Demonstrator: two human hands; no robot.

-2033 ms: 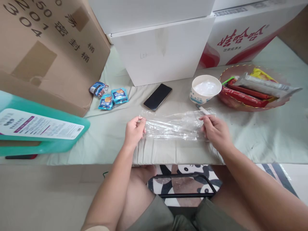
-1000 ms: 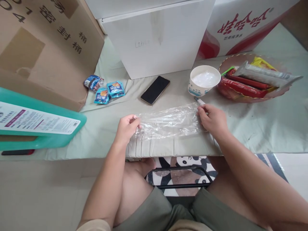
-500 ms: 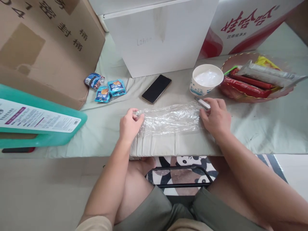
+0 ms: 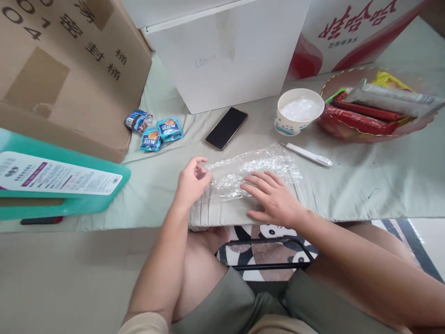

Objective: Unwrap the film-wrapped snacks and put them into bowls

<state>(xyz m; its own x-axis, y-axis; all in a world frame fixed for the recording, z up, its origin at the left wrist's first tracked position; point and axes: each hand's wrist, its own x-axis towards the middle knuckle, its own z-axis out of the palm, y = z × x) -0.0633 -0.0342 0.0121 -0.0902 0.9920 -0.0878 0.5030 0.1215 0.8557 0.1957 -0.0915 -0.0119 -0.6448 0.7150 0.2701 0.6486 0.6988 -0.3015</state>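
A crinkled clear plastic bag (image 4: 229,178) lies flat near the table's front edge. My left hand (image 4: 191,182) is at its left end, with the thumb and curled fingers closed on the plastic. Over the bag's right half, my right hand (image 4: 273,197) is open, fingers spread, holding nothing. It is low over the plastic; whether it touches cannot be made out. Beyond the bag's right end, a slim white utility knife (image 4: 308,154) rests on the cloth, its tip pointing to the upper left.
A phone (image 4: 226,128) and a paper cup (image 4: 299,113) stand behind the bag. Right of the cup is a bowl (image 4: 342,134) of packaged snacks. Small blue snack packets (image 4: 169,128), a green jug (image 4: 114,178) and a cardboard box (image 4: 104,93) are left; a white box (image 4: 236,60) stands behind.
My right hand has let go of the utility knife, leaving it on the table. It has moved left and nearer to me, over the bag, with fingers spread. My left hand stays at the bag's left end.
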